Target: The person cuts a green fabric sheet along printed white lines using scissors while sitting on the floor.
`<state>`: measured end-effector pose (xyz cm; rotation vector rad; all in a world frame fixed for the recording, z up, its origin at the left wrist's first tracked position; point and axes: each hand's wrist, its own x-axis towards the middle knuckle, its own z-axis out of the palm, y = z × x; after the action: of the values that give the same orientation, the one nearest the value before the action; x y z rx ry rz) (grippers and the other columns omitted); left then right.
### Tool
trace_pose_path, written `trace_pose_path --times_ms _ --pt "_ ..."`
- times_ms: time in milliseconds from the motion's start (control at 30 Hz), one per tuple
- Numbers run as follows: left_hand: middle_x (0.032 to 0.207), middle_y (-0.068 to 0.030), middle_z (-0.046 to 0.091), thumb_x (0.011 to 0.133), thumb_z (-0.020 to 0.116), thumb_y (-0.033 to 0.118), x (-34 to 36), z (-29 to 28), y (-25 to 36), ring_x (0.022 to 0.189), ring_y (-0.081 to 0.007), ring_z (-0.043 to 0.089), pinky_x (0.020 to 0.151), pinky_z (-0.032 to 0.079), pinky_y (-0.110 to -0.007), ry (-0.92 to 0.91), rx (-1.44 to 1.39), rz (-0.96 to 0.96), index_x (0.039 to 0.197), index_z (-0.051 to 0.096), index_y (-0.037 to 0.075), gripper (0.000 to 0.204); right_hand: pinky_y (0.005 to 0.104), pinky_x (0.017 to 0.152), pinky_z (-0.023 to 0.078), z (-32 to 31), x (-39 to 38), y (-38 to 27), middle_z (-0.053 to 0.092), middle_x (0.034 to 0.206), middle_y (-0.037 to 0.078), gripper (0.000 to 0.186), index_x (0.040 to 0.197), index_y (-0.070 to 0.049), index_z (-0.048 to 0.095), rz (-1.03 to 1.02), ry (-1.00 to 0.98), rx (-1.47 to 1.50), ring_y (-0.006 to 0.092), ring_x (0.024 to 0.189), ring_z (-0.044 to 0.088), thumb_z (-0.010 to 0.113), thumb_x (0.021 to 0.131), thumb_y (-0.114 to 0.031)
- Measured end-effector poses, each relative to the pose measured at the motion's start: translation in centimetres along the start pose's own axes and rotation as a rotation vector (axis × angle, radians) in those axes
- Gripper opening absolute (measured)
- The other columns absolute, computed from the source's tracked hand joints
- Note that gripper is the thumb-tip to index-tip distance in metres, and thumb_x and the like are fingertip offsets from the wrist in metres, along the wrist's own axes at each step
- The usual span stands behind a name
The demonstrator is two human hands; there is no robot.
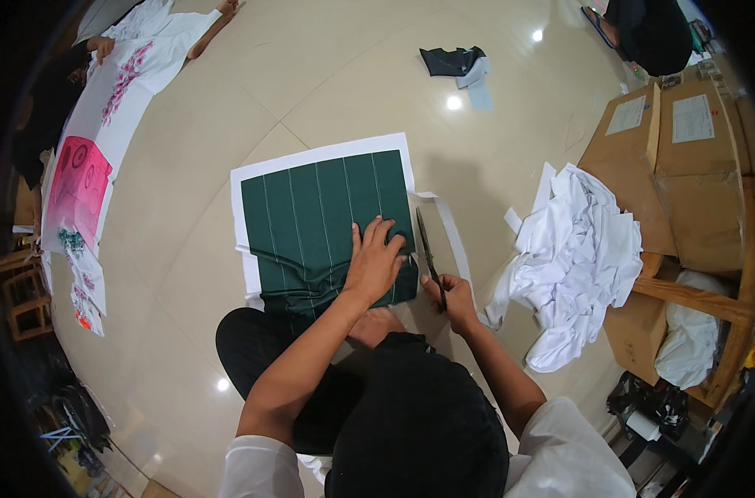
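Note:
A dark green cloth (307, 212) with thin pale lines lies on the floor in front of my folded legs, over a white sheet (319, 153) that borders it at the top and left. My left hand (376, 264) rests on the cloth near its right edge, fingers spread. The cloth is wrinkled below that hand. Just off the right edge, my right hand (452, 303) grips dark scissors (426, 241), blades pointing away from me. A narrow white strip (454, 232) hangs loose from the sheet's right side and curves past the scissors.
A heap of white cloth (572, 266) lies to the right, before cardboard boxes (697, 207) and a wooden rack (697, 301). Dark and grey scraps (456, 65) lie farther off. At left, another person's hand (102, 48) touches a printed white cloth (149, 79). A sandalled foot (603, 29) shows top right.

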<state>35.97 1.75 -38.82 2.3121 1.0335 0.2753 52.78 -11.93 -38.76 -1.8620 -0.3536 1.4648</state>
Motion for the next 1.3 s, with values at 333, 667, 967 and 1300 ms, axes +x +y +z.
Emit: trace_pose_path --times_ms 333,667,967,1300 --pt "0.143 -0.0131 0.054 0.098 0.065 0.018 -0.1 -0.3 -1.9 0.148 -0.0404 0.037 0.123 0.011 -0.064 0.125 -0.559 -0.064 0.108 0.062 0.009 0.014 0.0277 0.045 0.038 0.6 1.1 -0.7 0.054 0.058 0.002 0.030 0.074 -0.007 0.058 -0.004 -0.107 0.057 0.0122 0.047 0.051 0.076 0.089 -0.027" --pt "0.141 -0.0121 0.056 0.100 0.064 0.020 -0.5 -0.7 -1.9 0.147 -0.0385 0.040 0.123 0.011 -0.065 0.112 -0.572 -0.052 0.109 0.061 0.008 0.015 0.0287 0.044 0.041 2.7 4.2 -3.2 0.057 0.062 0.004 0.024 0.077 -0.005 0.059 -0.018 -0.100 0.135 0.0153 0.046 0.054 0.073 0.086 -0.023" --pt "0.141 -0.0122 0.056 0.100 0.062 0.020 -0.4 -0.7 -1.9 0.147 -0.0388 0.040 0.122 0.013 -0.067 0.131 -0.581 -0.046 0.110 0.060 0.008 0.015 0.0286 0.043 0.040 3.3 5.5 -3.8 0.056 0.062 0.003 0.024 0.076 -0.005 0.059 -0.029 -0.064 0.144 0.0145 0.046 0.054 0.074 0.084 -0.022" --pt "0.143 -0.0117 0.055 0.101 0.062 0.020 -0.5 -0.9 -2.0 0.148 -0.0383 0.040 0.122 0.013 -0.067 0.119 -0.597 -0.051 0.110 0.060 0.009 0.015 0.0284 0.044 0.039 3.7 5.4 -4.3 0.056 0.063 0.003 0.025 0.074 -0.005 0.060 -0.023 -0.043 0.127 0.0143 0.046 0.053 0.074 0.083 -0.023"
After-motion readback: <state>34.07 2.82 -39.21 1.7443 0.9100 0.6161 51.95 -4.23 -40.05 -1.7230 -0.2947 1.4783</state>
